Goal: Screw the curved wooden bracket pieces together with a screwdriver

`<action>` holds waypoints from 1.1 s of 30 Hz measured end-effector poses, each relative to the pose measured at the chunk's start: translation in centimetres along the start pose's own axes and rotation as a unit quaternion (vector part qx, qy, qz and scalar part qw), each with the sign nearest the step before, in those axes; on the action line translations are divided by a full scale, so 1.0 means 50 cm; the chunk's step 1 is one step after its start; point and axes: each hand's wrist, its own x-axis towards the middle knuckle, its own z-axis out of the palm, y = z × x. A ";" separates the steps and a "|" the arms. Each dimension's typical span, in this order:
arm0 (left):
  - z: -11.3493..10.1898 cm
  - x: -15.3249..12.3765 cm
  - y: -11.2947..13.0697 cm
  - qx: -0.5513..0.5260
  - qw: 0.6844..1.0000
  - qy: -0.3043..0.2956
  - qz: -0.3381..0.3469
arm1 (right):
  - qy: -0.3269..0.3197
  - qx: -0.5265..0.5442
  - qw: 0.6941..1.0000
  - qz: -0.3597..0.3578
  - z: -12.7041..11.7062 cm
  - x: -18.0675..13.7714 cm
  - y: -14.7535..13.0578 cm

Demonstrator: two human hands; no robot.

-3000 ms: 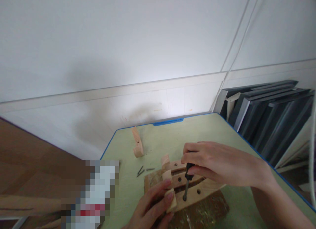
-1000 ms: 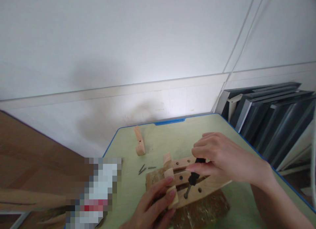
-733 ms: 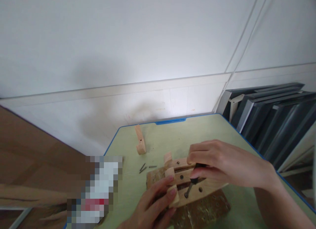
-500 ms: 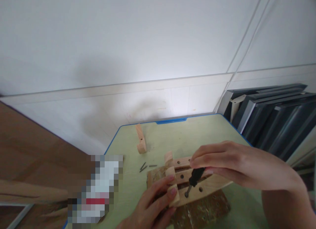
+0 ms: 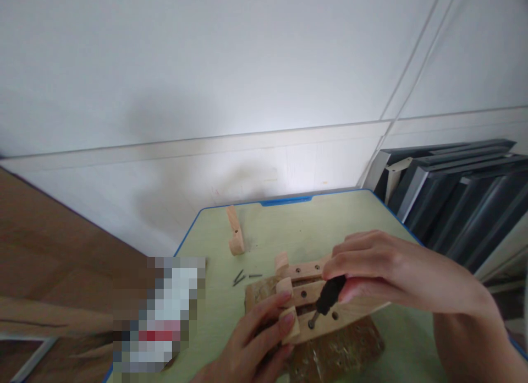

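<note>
My right hand (image 5: 371, 267) grips the black handle of a screwdriver (image 5: 329, 296), its tip down at a hole in the nearest arm of a light wooden piece (image 5: 305, 270). Dark screw heads or holes show along that piece's arms. Fingers of my left hand (image 5: 264, 333) press round the hooked wooden end (image 5: 290, 323) of the nearest arm and hold it. Beneath the wood lies a worn brown board (image 5: 338, 353), marked with small holes. Several loose screws (image 5: 243, 277) rest left of the board.
A separate hooked wooden piece (image 5: 236, 231) lies farther back on the pale green table (image 5: 284, 223), which has a blue rim. A blurred-out white and red item (image 5: 173, 306) is at the left. Dark panels (image 5: 457, 190) lean at the right, beside the white wall (image 5: 206, 69).
My right hand has shifted and turned slightly on the screwdriver, uncovering more of the far arm. The screwdriver tip stays at the same hole, and my left hand has hardly moved.
</note>
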 end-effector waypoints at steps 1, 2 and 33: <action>0.000 0.000 0.000 -0.003 1.000 0.000 0.000 | -0.006 -0.008 1.000 0.006 0.000 0.000 -0.003; 0.000 0.000 0.001 -0.007 1.000 0.002 -0.001 | -0.012 -0.014 1.000 0.011 0.000 0.000 -0.005; 0.000 0.001 0.001 0.005 1.000 0.003 -0.005 | 0.017 -0.150 0.984 0.091 0.024 0.015 0.005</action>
